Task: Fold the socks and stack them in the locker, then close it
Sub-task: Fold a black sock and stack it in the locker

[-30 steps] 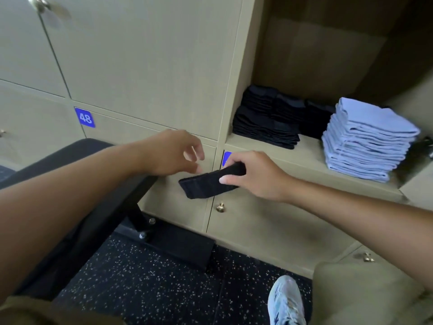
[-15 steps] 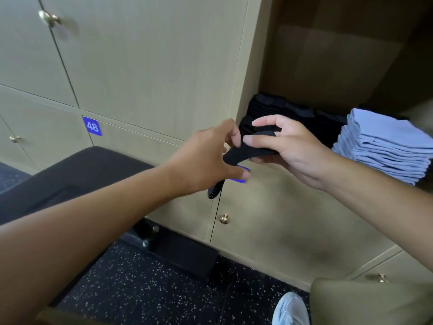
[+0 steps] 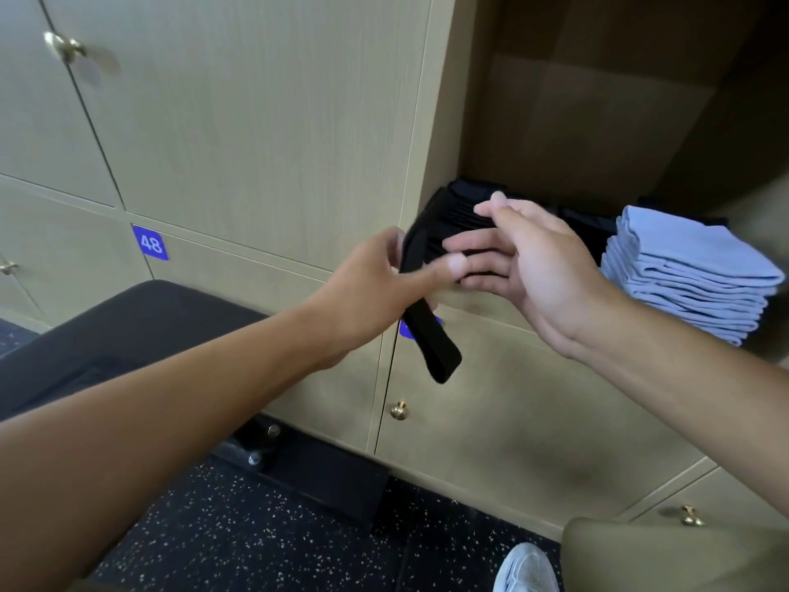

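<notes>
A black sock (image 3: 431,343) hangs in front of the open locker (image 3: 597,121), its lower end dangling free. My left hand (image 3: 375,288) grips it from the left with the thumb stretched across it. My right hand (image 3: 525,258) holds its upper part between thumb and fingers, at the locker's left edge. Behind my hands, folded black socks (image 3: 580,224) lie stacked on the locker shelf. A pile of folded light blue socks (image 3: 687,271) stands to their right.
Closed beige locker doors with brass knobs (image 3: 399,410) surround the open one; one bears a blue tag 48 (image 3: 150,243). A black padded bench (image 3: 128,331) stands at the left on a speckled dark floor. My white shoe (image 3: 527,568) shows at the bottom.
Both hands rose with the black sock from below the shelf to the locker's left edge. My left hand took hold of it, and its free end now hangs down.
</notes>
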Demonstrator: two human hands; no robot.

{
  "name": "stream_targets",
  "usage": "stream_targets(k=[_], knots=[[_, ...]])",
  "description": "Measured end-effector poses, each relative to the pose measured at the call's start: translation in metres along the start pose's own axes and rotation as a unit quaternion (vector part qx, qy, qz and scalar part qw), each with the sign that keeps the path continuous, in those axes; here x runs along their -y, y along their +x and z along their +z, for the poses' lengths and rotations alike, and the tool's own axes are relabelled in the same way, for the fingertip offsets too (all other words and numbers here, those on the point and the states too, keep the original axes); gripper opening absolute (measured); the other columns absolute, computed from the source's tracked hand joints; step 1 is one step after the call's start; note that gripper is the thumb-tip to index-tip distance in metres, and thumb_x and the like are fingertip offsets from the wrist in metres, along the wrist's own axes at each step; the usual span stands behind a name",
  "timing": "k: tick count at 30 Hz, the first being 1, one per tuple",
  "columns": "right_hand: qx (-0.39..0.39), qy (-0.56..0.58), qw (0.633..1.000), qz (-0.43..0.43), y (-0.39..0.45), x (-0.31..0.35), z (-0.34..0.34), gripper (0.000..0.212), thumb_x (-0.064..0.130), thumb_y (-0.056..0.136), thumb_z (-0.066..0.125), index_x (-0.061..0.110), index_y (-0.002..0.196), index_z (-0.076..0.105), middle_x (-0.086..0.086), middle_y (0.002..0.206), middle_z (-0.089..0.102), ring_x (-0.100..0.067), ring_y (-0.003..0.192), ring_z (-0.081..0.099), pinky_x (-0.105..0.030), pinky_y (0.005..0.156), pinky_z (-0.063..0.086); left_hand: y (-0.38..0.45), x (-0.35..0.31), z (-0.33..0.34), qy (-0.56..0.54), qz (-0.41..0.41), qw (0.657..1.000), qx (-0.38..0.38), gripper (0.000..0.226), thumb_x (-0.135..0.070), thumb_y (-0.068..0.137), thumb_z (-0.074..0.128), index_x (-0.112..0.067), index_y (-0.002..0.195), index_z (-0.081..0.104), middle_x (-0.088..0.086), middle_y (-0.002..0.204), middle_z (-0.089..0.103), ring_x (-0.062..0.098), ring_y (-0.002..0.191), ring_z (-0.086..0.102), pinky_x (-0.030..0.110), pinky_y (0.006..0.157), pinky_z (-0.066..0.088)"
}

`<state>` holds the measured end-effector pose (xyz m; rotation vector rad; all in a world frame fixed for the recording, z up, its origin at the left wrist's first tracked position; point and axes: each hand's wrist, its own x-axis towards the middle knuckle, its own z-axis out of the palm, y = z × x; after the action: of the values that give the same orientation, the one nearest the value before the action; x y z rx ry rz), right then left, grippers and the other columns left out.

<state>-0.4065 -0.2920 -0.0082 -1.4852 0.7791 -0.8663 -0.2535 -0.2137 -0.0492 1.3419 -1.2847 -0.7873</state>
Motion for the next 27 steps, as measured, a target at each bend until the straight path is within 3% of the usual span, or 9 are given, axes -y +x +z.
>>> stream_targets(k=[3, 6, 9, 11, 14, 16, 19, 23, 27], knots=[[-0.010, -0.073, 0.997, -0.030, -0.005, -0.001, -0.001, 0.014, 0.017, 0.102, 0.057, 0.015, 0.116, 0.060, -0.002, 0.098, 0.078, -0.019, 0.089, 0.075, -0.035, 0.079, 0.062, -0.003, -0.009, 0.005, -0.093, 0.006, 0.995, -0.018, 0.031, -0.036, 0.100, 0.059, -0.012, 0.084, 0.050, -0.003, 0.070, 0.053, 0.006, 0.063, 0.061, 0.023, 0.067, 0.056], [0.089, -0.117, 0.989, -0.028, -0.011, 0.002, 0.000, 0.023, 0.018, 0.094, 0.069, 0.016, 0.116, 0.063, 0.001, 0.108, 0.075, -0.015, 0.100, 0.074, -0.033, 0.087, 0.060, 0.000, -0.008, 0.005, -0.134, 0.005, 0.990, -0.042, 0.043, -0.047, 0.096, 0.063, -0.010, 0.104, 0.043, 0.007, 0.085, 0.048, 0.013, 0.071, 0.063, 0.029, 0.071, 0.058], [0.150, -0.178, 0.972, -0.042, -0.018, 0.002, 0.003, 0.036, 0.023, 0.083, 0.080, 0.020, 0.115, 0.065, 0.004, 0.114, 0.072, -0.009, 0.101, 0.072, -0.029, 0.095, 0.054, 0.001, -0.008, 0.005, -0.135, 0.005, 0.990, -0.049, 0.047, -0.053, 0.091, 0.062, -0.011, 0.102, 0.042, 0.006, 0.084, 0.047, 0.017, 0.075, 0.058, 0.029, 0.073, 0.055], [0.131, -0.225, 0.963, -0.073, -0.019, -0.001, 0.005, 0.042, 0.027, 0.076, 0.086, 0.022, 0.111, 0.064, 0.009, 0.113, 0.070, -0.006, 0.098, 0.071, -0.025, 0.090, 0.055, 0.001, -0.007, 0.008, -0.139, 0.003, 0.989, -0.045, 0.044, -0.051, 0.096, 0.058, -0.011, 0.093, 0.040, 0.002, 0.079, 0.047, 0.016, 0.075, 0.058, 0.026, 0.069, 0.052], [0.107, -0.262, 0.955, -0.085, -0.019, -0.004, 0.006, 0.044, 0.021, 0.072, 0.090, 0.022, 0.105, 0.061, 0.010, 0.099, 0.070, -0.001, 0.078, 0.069, -0.016, 0.061, 0.051, -0.002, -0.010, 0.013, -0.172, -0.019, 0.984, -0.052, 0.034, -0.045, 0.103, 0.052, -0.015, 0.091, 0.044, 0.002, 0.080, 0.061, 0.019, 0.083, 0.071, 0.024, 0.066, 0.054], [0.105, -0.276, 0.951, -0.088, -0.016, -0.007, 0.003, 0.044, 0.020, 0.072, 0.091, 0.023, 0.103, 0.060, 0.008, 0.095, 0.071, 0.000, 0.069, 0.067, -0.013, 0.054, 0.045, -0.003, -0.012, 0.014, -0.169, -0.035, 0.983, -0.067, 0.030, -0.041, 0.104, 0.052, -0.012, 0.096, 0.051, 0.010, 0.088, 0.069, 0.021, 0.087, 0.075, 0.026, 0.068, 0.058], [0.094, -0.304, 0.942, -0.109, -0.013, -0.009, -0.002, 0.045, 0.021, 0.071, 0.091, 0.026, 0.102, 0.058, 0.012, 0.094, 0.070, 0.000, 0.077, 0.068, -0.013, 0.060, 0.046, -0.003, -0.012, 0.012, -0.141, -0.048, 0.981, -0.123, 0.021, -0.025, 0.103, 0.059, -0.005, 0.109, 0.059, 0.020, 0.105, 0.071, 0.020, 0.088, 0.076, 0.027, 0.074, 0.061], [0.100, -0.395, 0.902, -0.140, -0.010, -0.012, -0.010, 0.046, 0.021, 0.076, 0.087, 0.027, 0.107, 0.054, 0.017, 0.104, 0.066, -0.003, 0.095, 0.065, -0.025, 0.078, 0.054, -0.004, -0.010, 0.004, -0.123, -0.059, 0.981, -0.136, 0.010, -0.008, 0.096, 0.067, -0.004, 0.106, 0.067, 0.006, 0.088, 0.075, 0.017, 0.081, 0.077, 0.029, 0.080, 0.062], [0.092, -0.436, 0.882, -0.154, -0.008, -0.021, -0.008, 0.044, 0.032, 0.078, 0.086, 0.030, 0.105, 0.051, 0.020, 0.099, 0.057, 0.000, 0.093, 0.056, -0.024, 0.075, 0.048, -0.005, -0.006, 0.004, -0.176, -0.108, 0.969, -0.137, 0.014, -0.005, 0.092, 0.072, 0.000, 0.106, 0.070, 0.017, 0.100, 0.076, 0.026, 0.092, 0.076, 0.029, 0.086, 0.062]])
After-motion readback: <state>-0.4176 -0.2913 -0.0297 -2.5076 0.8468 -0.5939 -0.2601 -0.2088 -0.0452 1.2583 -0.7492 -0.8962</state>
